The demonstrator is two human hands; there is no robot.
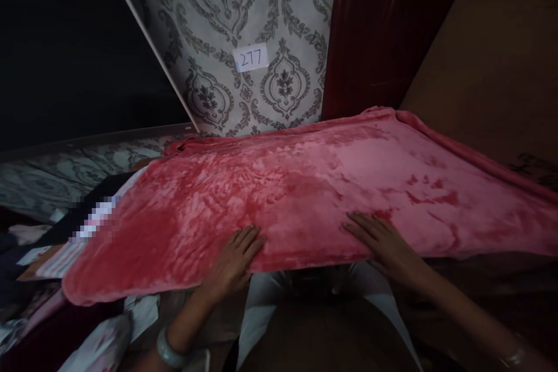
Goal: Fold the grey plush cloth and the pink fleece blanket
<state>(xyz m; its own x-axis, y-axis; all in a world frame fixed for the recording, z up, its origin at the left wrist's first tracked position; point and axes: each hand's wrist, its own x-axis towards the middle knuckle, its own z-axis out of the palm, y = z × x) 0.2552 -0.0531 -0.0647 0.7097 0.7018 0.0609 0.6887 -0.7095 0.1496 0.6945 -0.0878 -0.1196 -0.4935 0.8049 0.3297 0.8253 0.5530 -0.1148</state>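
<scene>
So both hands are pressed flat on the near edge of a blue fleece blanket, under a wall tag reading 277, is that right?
Not quite: the blanket is pink-red, not blue. The head view shows it clearly. The rest holds: the left hand and the right hand both lie flat, fingers spread, on its near edge, and the paper tag on the patterned wall reads 277.

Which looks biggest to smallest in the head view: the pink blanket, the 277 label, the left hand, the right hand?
1. Pink blanket, by far.
2. Left hand and right hand: alike, so unranked.
3. 277 label, though it sits farther away on the wall.
</scene>
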